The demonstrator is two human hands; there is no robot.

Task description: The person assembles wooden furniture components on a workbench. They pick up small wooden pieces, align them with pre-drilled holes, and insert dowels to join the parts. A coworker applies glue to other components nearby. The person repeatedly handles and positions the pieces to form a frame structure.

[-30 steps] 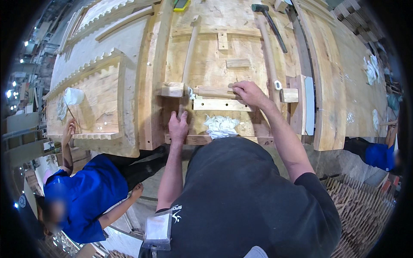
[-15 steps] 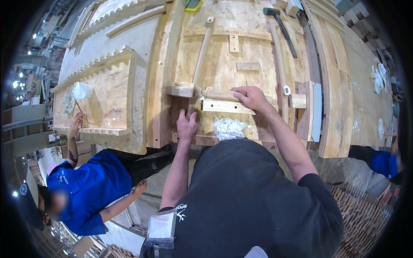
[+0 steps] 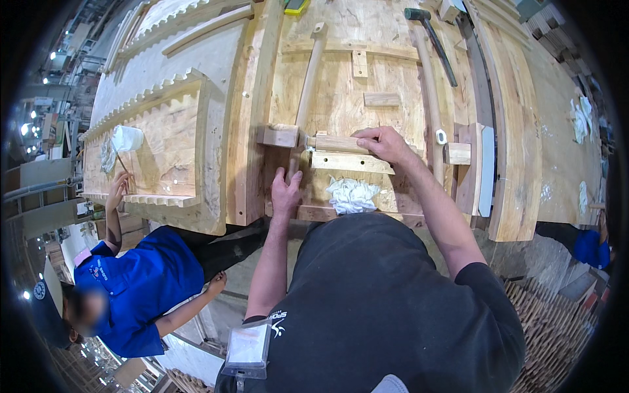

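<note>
Timber workpiece: short wooden block [image 3: 337, 143] lies horizontally on the plywood bench [image 3: 341, 98], near centre, at 12 o'clock from the person's torso.
Right hand [image 3: 383, 143]: fingers closed around the block's right end, gripping it from above.
Left hand [image 3: 286, 192]: fingers spread and flat, pressing on the bench surface at 7 o'clock from the block; it grips nothing.
Adjacent parts: square wooden stop [image 3: 278, 135] sits just beside the block's left end at 9 o'clock; flat pale slat [image 3: 352, 162] lies directly under it at 6 o'clock.
Nearby items: crumpled white rag [image 3: 352, 194] at 6 o'clock; long wooden rod [image 3: 308, 85] running toward 12 o'clock; hammer [image 3: 432, 40] well apart at 1 o'clock.
Handling estimate: block appears stiff, light, dry and non-slip; one hand likely suffices.
Hold point: grasp the right end, across the long faces, clear of the stop.
Co-worker: person in blue shirt [image 3: 134, 288] at 8 o'clock, hand on a notched panel [image 3: 160, 147].
</note>
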